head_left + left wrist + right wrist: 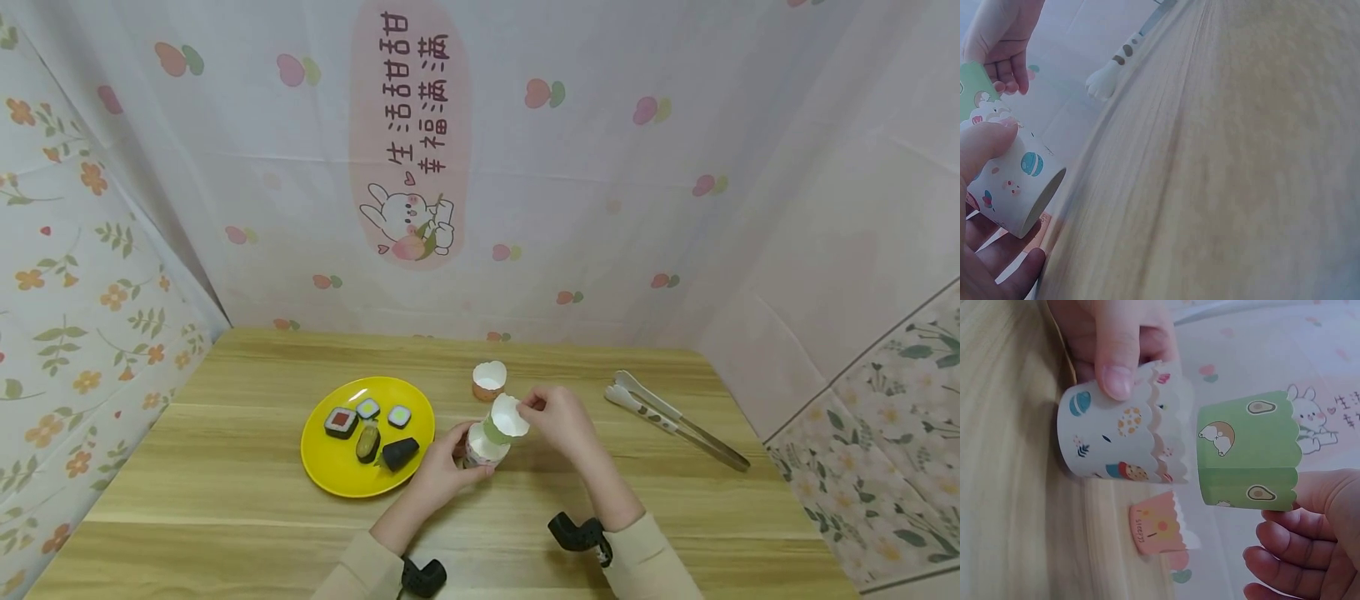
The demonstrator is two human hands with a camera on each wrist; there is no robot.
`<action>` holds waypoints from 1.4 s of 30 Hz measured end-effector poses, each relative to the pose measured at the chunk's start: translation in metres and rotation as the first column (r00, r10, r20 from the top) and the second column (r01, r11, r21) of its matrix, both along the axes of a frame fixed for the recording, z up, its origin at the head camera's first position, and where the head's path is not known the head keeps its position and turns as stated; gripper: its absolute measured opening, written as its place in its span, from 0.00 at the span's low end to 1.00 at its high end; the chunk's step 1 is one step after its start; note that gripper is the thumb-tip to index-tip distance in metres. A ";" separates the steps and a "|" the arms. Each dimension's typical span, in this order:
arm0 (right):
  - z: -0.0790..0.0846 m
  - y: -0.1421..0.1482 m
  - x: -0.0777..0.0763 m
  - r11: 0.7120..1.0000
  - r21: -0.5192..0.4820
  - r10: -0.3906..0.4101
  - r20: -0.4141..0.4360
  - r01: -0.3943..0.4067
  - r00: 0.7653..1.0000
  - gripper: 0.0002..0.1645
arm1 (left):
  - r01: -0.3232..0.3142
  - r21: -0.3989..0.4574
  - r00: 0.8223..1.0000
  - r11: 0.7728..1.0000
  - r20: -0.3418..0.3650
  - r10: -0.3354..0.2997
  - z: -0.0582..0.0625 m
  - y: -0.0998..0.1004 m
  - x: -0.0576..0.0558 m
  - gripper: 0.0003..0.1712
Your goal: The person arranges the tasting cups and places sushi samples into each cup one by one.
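My left hand (442, 468) grips a white paper baking cup (1107, 440) printed with small colourful pictures. Its scalloped rim looks doubled in the right wrist view, as if another cup sits inside. With thumb and fingertips, my right hand (561, 423) pinches the rim of a green baking cup (1247, 447) with avocado prints. The green cup's base is just above the white cup's mouth, and a narrow gap shows between them in the right wrist view. Behind both hands, an orange-pink baking cup (489, 383) stands upright on the wooden table (225, 467).
Left of my hands lies a yellow plate (330, 473) with several toy sushi pieces, among them a dark cone-shaped roll (400, 453). Metal tongs (678, 423) with white paw-shaped tips lie at the right. A patterned curtain (600, 208) hangs behind the table.
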State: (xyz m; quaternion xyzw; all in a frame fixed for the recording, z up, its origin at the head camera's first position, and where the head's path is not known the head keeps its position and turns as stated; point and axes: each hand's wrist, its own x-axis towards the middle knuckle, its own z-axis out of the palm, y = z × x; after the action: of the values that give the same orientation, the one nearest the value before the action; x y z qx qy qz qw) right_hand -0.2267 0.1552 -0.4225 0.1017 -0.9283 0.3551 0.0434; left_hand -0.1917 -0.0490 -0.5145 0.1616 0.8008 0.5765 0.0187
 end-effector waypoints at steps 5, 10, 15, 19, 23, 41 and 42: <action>0.001 0.004 -0.005 1.000 0.004 -0.015 0.009 0.015 1.000 0.06 | 0.000 0.002 1.000 1.000 -0.003 0.000 0.001 0.000 0.001 0.38; 0.002 0.009 -0.010 1.000 0.003 -0.026 0.010 0.026 1.000 0.05 | -0.006 0.002 1.000 1.000 0.005 0.006 0.002 0.001 0.001 0.38; 0.005 0.014 -0.013 1.000 -0.004 -0.020 0.007 0.020 1.000 0.06 | -0.012 0.001 1.000 1.000 0.003 0.012 0.002 0.001 0.001 0.39; 0.006 0.018 -0.017 1.000 -0.003 -0.020 0.018 0.020 1.000 0.06 | -0.015 -0.001 1.000 1.000 -0.002 0.015 0.002 0.001 0.001 0.39; 0.006 0.023 -0.021 1.000 -0.005 -0.019 0.020 0.019 1.000 0.06 | -0.025 -0.005 1.000 1.000 -0.002 0.025 0.003 0.002 0.001 0.39; -0.009 0.040 -0.040 0.992 -0.028 -0.124 0.075 0.126 0.989 0.07 | -0.018 0.010 1.000 1.000 -0.011 0.018 0.000 0.002 0.001 0.40; -0.010 0.041 -0.042 0.991 -0.026 -0.130 0.074 0.133 0.989 0.07 | -0.019 0.011 1.000 1.000 -0.010 0.019 0.000 0.002 0.001 0.40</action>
State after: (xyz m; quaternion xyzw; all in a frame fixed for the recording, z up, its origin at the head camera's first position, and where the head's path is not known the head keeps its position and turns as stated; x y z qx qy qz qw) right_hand -0.2684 0.1960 -0.4322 0.0268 -0.9282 0.3694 0.0348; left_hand -0.1906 -0.0474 -0.5144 0.1571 0.7991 0.5803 0.0084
